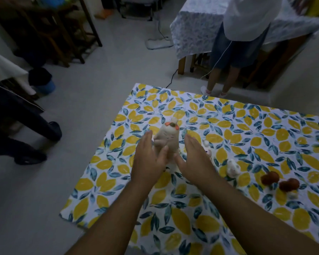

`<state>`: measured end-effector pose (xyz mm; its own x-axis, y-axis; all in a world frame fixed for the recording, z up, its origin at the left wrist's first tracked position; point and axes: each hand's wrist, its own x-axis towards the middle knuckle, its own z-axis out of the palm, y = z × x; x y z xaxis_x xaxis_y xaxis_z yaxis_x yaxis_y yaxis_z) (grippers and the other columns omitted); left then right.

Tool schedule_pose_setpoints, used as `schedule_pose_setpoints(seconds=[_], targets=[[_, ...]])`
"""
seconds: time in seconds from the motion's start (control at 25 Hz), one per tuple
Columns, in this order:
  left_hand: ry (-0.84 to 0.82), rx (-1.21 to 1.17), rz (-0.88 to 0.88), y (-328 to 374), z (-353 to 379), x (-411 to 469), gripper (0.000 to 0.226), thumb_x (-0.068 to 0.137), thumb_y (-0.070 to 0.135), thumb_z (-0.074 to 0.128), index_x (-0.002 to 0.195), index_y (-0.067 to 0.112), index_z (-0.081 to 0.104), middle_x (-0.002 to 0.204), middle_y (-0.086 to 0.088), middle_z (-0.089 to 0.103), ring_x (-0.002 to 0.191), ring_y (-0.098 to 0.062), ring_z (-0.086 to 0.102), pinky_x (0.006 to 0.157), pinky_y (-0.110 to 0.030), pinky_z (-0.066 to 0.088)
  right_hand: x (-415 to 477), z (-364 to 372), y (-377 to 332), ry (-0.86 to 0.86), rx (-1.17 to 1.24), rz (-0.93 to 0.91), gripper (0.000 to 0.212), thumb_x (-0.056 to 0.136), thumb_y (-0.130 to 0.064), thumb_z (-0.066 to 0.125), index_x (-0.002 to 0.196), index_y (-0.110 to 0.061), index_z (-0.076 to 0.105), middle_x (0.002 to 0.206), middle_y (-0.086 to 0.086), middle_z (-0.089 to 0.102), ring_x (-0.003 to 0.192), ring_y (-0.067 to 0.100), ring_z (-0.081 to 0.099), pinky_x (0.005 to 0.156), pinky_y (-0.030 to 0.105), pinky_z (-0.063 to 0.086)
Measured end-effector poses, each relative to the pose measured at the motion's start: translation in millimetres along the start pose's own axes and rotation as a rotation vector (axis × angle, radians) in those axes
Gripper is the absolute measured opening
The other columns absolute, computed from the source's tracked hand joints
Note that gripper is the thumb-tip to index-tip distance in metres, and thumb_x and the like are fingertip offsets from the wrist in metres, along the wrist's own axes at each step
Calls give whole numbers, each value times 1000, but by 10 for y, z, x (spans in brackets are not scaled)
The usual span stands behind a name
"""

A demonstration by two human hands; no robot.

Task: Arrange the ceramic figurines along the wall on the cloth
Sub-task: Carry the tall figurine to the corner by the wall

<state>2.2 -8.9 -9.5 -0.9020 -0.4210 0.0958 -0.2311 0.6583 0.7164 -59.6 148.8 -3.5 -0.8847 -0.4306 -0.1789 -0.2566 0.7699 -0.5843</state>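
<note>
A tall cream figurine point(168, 138) with orange ears stands upright on the lemon-print cloth point(247, 129). My left hand point(149, 159) is at its left side, fingers straight, thumb lying against its lower front. My right hand point(193, 157) is flat and spread just to its right, the thumb near its base. A small white and pink figurine point(208, 150) is half hidden behind my right hand. Further right stand a white figurine point(232, 168) and two brown mushroom-like ones point(270, 178) point(289, 184).
The cloth's left edge point(92, 162) drops to grey floor. A person point(236, 52) stands at a table with a blue-patterned cover point(193, 30) beyond the far edge. Another person in dark clothes point(17, 126) is at the left, near a blue bucket point(44, 85). A cable point(171, 78) runs along the floor.
</note>
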Motion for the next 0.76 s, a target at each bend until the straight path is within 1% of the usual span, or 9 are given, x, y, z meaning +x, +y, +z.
schedule_pose_setpoints(seconds=[0.04, 0.08, 0.12, 0.16, 0.24, 0.32, 0.44, 0.6, 0.76], targets=[[-71, -42, -16, -54, 2, 115, 78, 93, 53, 56, 153, 18, 21, 159, -5, 29, 144, -19, 25, 112, -37, 28, 72, 39, -63, -42, 101, 61, 82, 98, -48, 51, 161, -24, 5, 168, -2, 18, 153, 19, 21, 119, 38, 29], [-153, -102, -28, -98, 15, 206, 82, 91, 53, 58, 154, 20, 18, 159, -3, 28, 143, -17, 27, 111, -37, 31, 115, 72, -111, -73, 204, 107, 81, 96, -45, 53, 160, -31, 6, 161, -6, 32, 143, 16, 38, 106, 31, 45], [-239, -196, -36, -126, 33, 268, 83, 90, 53, 60, 155, 24, 16, 158, 3, 30, 140, -11, 32, 107, -33, 37, 130, 97, -157, -92, 286, 135, 76, 94, -43, 55, 157, -42, 11, 146, -16, 47, 126, 5, 53, 85, 19, 52], [-318, -318, -40, -152, 50, 308, 82, 90, 52, 62, 154, 29, 16, 154, 14, 35, 134, 0, 40, 100, -24, 44, 124, 118, -191, -89, 339, 142, 69, 91, -43, 56, 148, -57, 20, 127, -30, 53, 107, -10, 58, 68, 9, 49], [-400, -485, -10, -222, 83, 343, 77, 90, 46, 67, 151, 40, 20, 139, 36, 42, 120, 14, 48, 85, -12, 49, 120, 145, -237, -73, 411, 147, 53, 84, -49, 56, 117, -81, 28, 98, -51, 52, 86, -28, 54, 57, 6, 43], [-412, -529, 9, -293, 113, 363, 76, 91, 32, 69, 150, 43, 23, 140, 30, 47, 124, 5, 51, 90, -23, 53, 103, 143, -286, -57, 463, 136, 52, 82, -49, 56, 108, -84, 28, 94, -58, 51, 85, -32, 52, 59, 7, 45], [-386, -534, 36, -333, 125, 383, 79, 90, 19, 67, 151, 42, 22, 140, 27, 47, 125, 3, 50, 95, -33, 53, 96, 135, -306, -44, 521, 142, 56, 90, -34, 61, 130, -65, 36, 103, -47, 57, 89, -25, 57, 71, 19, 53], [-326, -538, 74, -164, 1, 376, 77, 87, 28, 71, 149, 41, 28, 126, 46, 47, 116, 16, 50, 81, -8, 49, 22, -8, -369, -15, 607, 97, 64, 94, -29, 64, 140, -60, 32, 109, -56, 53, 97, -31, 51, 67, 1, 47], [-208, -633, 199, 377, -214, 433, 66, 85, 36, 75, 141, 47, 41, 125, 33, 57, 111, 9, 56, 73, -7, 49, -125, -383, -391, 141, 723, -23, 80, 90, -29, 68, 150, -58, 24, 146, -31, 47, 127, -12, 50, 93, 22, 56]])
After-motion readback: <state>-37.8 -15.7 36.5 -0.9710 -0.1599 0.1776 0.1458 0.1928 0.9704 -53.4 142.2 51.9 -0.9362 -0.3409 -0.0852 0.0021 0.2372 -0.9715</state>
